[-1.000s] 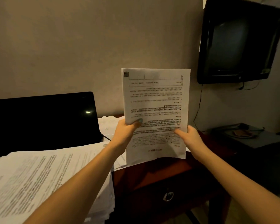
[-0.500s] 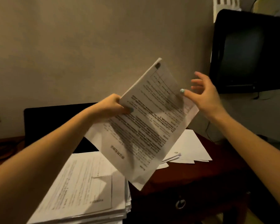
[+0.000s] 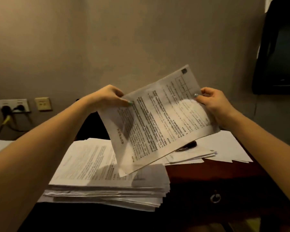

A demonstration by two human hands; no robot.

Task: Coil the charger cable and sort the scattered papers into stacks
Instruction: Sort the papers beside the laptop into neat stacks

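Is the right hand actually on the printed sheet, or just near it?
Touching. The head view shows the right hand pinching the printed sheet at its upper right edge, thumb on the front, fingers curled behind.

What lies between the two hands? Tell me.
In the head view, a printed document, tilted, spans it: the left hand pinches one edge, the right hand the other.

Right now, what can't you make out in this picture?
Head view:
Print on the held sheets: too small and blurred to read.
Dark object beneath them: mostly hidden by the sheets.
Black screen: cut off by the right edge.
Cords at the wall sockets: too dim to tell whether one is the charger cable.
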